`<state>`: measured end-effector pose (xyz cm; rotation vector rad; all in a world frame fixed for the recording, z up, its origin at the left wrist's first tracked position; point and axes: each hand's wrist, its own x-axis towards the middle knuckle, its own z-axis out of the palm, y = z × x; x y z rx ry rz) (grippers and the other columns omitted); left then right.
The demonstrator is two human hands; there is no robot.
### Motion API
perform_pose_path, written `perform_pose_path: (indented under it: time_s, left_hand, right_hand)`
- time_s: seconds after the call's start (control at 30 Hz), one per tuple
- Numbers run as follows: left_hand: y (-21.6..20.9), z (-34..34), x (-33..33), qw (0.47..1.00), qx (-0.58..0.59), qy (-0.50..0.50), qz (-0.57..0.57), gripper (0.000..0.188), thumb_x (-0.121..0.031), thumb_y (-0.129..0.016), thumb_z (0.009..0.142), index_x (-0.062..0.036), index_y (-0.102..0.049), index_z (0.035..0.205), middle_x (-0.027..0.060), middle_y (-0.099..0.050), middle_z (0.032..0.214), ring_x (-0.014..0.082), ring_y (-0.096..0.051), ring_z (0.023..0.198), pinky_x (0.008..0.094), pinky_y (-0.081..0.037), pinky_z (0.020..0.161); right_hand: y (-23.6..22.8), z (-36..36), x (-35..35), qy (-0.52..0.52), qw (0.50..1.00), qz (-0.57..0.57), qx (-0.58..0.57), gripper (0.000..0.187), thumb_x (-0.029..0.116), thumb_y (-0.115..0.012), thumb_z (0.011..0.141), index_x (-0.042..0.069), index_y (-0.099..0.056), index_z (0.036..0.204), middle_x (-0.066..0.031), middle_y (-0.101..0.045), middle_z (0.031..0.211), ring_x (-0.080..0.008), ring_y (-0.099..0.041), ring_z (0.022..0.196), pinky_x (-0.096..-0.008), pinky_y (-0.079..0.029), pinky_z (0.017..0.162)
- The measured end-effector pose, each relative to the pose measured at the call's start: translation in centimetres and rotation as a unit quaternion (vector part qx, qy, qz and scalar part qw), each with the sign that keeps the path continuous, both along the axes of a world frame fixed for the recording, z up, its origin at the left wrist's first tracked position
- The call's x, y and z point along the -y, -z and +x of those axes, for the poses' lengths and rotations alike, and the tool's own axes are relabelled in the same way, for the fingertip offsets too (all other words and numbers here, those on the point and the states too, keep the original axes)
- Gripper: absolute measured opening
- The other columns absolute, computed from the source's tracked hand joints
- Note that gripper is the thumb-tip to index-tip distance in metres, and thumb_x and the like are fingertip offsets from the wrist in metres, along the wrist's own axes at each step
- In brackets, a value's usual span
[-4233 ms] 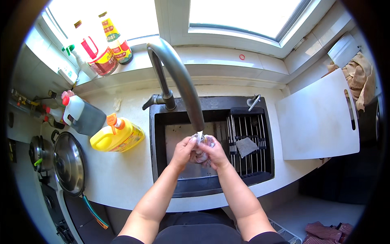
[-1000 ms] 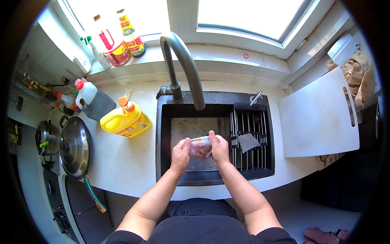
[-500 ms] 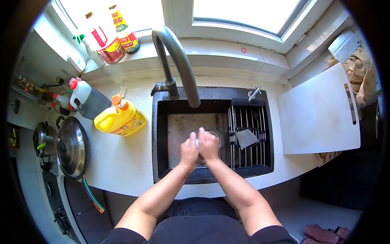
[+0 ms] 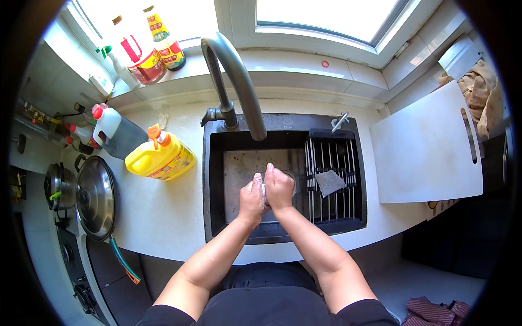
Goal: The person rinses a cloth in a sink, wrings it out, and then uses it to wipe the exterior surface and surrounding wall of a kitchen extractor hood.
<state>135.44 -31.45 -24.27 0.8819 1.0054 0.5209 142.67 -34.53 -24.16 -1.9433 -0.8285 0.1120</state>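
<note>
Over the dark sink (image 4: 215, 179), my left hand (image 4: 252, 200) and my right hand (image 4: 279, 190) are pressed close together, thumbs up and fingers curled. A small whitish thing (image 4: 264, 192) shows in the gap between them; cannot tell what it is. The left hand's fingers look wet, with white streaks like foam. Most of the fingers are hidden behind the palms. Above and beyond them arches the grey faucet (image 4: 239, 70), with no water seen running from its spout.
A roll-up rack (image 4: 331, 201) spans the sink's right side, with a grey cloth (image 4: 330, 183) on it. Left of the sink stand a yellow detergent jug (image 4: 163, 157), a dark-liquid jug (image 4: 122, 136) and a lidded pan (image 4: 95, 198). A white cutting board (image 4: 424, 152) leans at right.
The hands have shifted slightly against each other: the left sits a little lower, and the white thing between them shows a bit more. Everything else stays put apart from a slight view shift.
</note>
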Motion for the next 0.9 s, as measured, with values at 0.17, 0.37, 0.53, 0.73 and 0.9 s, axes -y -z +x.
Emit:
perform_pose_path:
  time_s: [0.17, 0.37, 0.53, 0.73, 0.9]
  left_hand:
    - [1.1, -0.8, -0.7, 0.991, 0.093, -0.01, -0.091, 0.034, -0.037, -0.042, 0.095, -0.0096, -0.053, 0.077, 0.0007, -0.053, 0.068, 0.0108, -0.05, 0.059, 0.026, -0.042, 0.055]
    - [-0.2, -1.9, -1.5, 0.985, 0.126, -0.011, -0.118, 0.036, -0.038, -0.042, 0.094, -0.0032, -0.05, 0.093, 0.0079, -0.059, 0.081, 0.0181, -0.062, 0.075, 0.0345, -0.053, 0.069]
    - [-0.3, -2.6, -1.9, 0.994, 0.082, 0.013, -0.07, 0.036, -0.041, -0.047, 0.092, -0.0061, -0.053, 0.084, 0.0061, -0.058, 0.079, 0.0157, -0.059, 0.07, 0.03, -0.051, 0.064]
    - [-1.3, -1.0, 1.0, 0.999, 0.026, 0.009, -0.023, 0.033, -0.034, -0.046, 0.094, -0.0053, -0.058, 0.083, -0.0021, -0.053, 0.07, 0.0055, -0.046, 0.06, 0.0219, -0.036, 0.052]
    - [1.5, -0.9, -0.9, 0.99, 0.088, -0.024, -0.105, 0.033, -0.033, -0.046, 0.094, -0.0126, -0.049, 0.068, -0.002, -0.045, 0.06, 0.0089, -0.042, 0.053, 0.0239, -0.036, 0.049]
  right_hand:
    - [-0.2, -1.3, 0.1, -0.058, 0.997, 0.031, 0.05, 0.034, 0.023, -0.053, 0.088, 0.005, -0.055, 0.06, -0.0177, -0.053, 0.055, -0.0351, -0.056, 0.053, -0.0424, -0.043, 0.049]
    - [2.3, 2.5, 1.5, -0.012, 0.94, 0.112, -0.321, 0.045, 0.032, -0.052, 0.091, 0.0, -0.051, 0.059, -0.0106, -0.046, 0.05, -0.0151, -0.037, 0.045, -0.0345, -0.033, 0.045]
    - [-0.2, 1.0, 2.3, -0.045, 0.96, 0.073, -0.266, 0.043, 0.031, -0.054, 0.091, 0.003, -0.05, 0.058, 0.0007, -0.044, 0.052, -0.0077, -0.038, 0.05, -0.0276, -0.032, 0.045]
    - [-1.2, -0.7, 0.4, 0.006, 0.995, -0.052, -0.083, 0.034, 0.023, -0.049, 0.089, 0.006, -0.058, 0.061, -0.0176, -0.058, 0.061, -0.0337, -0.056, 0.051, -0.0404, -0.043, 0.047]
    - [-1.4, -3.0, 1.3, -0.076, 0.996, 0.045, 0.025, 0.034, 0.026, -0.053, 0.087, 0.005, -0.058, 0.061, -0.0187, -0.056, 0.057, -0.0355, -0.057, 0.053, -0.0423, -0.045, 0.05]
